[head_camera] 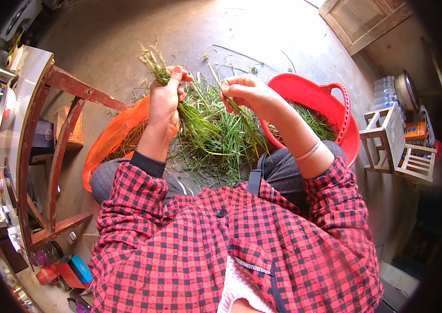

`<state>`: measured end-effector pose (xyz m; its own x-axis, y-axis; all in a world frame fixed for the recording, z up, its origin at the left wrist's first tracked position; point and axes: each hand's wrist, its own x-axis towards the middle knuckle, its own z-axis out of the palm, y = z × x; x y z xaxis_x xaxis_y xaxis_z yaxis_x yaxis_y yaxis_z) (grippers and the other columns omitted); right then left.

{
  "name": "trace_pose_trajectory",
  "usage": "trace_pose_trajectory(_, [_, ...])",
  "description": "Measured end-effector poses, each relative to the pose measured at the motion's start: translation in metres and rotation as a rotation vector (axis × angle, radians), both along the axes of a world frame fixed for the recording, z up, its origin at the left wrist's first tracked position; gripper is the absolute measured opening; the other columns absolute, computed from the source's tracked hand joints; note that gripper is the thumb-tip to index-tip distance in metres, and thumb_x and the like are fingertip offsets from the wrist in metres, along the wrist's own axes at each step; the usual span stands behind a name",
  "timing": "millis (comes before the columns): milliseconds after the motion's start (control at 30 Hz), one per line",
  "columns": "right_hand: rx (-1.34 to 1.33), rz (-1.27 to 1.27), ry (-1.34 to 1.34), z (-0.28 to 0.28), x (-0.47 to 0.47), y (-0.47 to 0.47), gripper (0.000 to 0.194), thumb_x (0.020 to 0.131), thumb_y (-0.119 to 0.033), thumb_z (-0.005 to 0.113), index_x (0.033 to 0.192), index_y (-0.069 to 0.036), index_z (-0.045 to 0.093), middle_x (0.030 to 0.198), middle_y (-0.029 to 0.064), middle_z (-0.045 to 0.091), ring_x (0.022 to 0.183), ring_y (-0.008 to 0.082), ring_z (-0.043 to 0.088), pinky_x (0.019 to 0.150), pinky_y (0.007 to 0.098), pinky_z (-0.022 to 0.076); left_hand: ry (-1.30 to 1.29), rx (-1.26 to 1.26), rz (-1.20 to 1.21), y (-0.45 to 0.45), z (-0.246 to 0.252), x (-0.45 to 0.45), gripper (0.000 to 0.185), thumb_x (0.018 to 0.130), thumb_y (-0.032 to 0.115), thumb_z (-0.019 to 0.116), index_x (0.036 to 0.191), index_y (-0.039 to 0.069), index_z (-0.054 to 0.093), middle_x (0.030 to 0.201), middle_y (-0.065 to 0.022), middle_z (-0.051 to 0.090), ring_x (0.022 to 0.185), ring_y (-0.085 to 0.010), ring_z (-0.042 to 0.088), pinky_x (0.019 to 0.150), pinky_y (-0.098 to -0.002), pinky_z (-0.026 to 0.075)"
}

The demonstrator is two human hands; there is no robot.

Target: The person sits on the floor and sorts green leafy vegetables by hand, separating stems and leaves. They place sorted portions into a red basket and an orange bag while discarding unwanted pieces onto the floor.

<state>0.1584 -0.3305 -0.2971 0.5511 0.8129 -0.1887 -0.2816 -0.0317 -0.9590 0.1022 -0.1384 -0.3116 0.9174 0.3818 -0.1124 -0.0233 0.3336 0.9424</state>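
Note:
My left hand (168,96) grips a bunch of green grass stalks (199,123), the pale root ends up and the leafy blades hanging down to the right. Between the thumb and fingers of my right hand (250,94) is a thin grass stalk (215,76), its blades trailing below. A loose heap of cut grass (221,144) lies on the floor between my knees. To its left, an orange plastic bag (103,137) holds brownish grass. A red plastic basket (295,88) with a perforated handle, at the right, has green grass inside.
At the left stands a red wooden table frame (58,156) with a pale top (29,86) bearing household items. Small wooden stools (385,137) and bundled plastic bottles (384,92) are at the right. Scattered stalks (244,56) lie on the concrete floor (189,27) ahead.

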Motion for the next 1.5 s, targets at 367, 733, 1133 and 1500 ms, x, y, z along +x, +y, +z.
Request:
trace_pose_trajectory(367, [0.012, 0.039, -0.12, -0.003, -0.002, 0.003, 0.025, 0.085, -0.027, 0.053, 0.082, -0.003, 0.057, 0.068, 0.0004, 0.056, 0.062, 0.008, 0.054, 0.055, 0.0204, 0.041, -0.036, 0.197, -0.257, -0.024, 0.002, -0.013, 0.014, 0.079, 0.016, 0.065, 0.08, 0.002, 0.064, 0.068, -0.0011, 0.061, 0.05, -0.0044, 0.044, 0.043, -0.0194, 0.033])
trace_pose_trajectory(733, [-0.1, 0.062, -0.215, -0.003, 0.001, 0.004, 0.022, 0.082, -0.022, 0.055, 0.077, 0.0, 0.058, 0.068, 0.0018, 0.058, 0.058, 0.0075, 0.055, 0.052, 0.0217, 0.0418, -0.072, 0.686, -0.266, -0.019, 0.001, -0.009, 0.015, 0.08, 0.017, 0.061, 0.075, 0.003, 0.061, 0.058, 0.0004, 0.056, 0.05, -0.0039, 0.044, 0.044, -0.0212, 0.032])
trace_pose_trajectory(1133, [-0.091, 0.002, -0.22, 0.005, 0.005, -0.008, 0.022, 0.083, -0.025, 0.057, 0.081, -0.003, 0.058, 0.072, 0.0027, 0.062, 0.065, 0.0052, 0.054, 0.06, 0.0201, 0.0411, 0.089, -0.525, 0.017, 0.031, -0.007, 0.008, 0.009, 0.084, 0.015, 0.058, 0.087, 0.007, 0.056, 0.085, -0.0049, 0.059, 0.052, -0.0037, 0.039, 0.046, -0.0181, 0.033])
trace_pose_trajectory(1500, [0.133, -0.394, -0.228, -0.009, 0.008, -0.002, 0.017, 0.085, -0.017, 0.056, 0.094, -0.003, 0.054, 0.091, 0.0104, 0.063, 0.077, 0.0101, 0.057, 0.065, 0.0207, 0.0415, 0.166, 0.162, -0.433, -0.033, 0.001, -0.013, 0.023, 0.081, 0.028, 0.062, 0.087, 0.006, 0.066, 0.066, 0.0017, 0.06, 0.045, -0.0014, 0.037, 0.042, -0.017, 0.027])
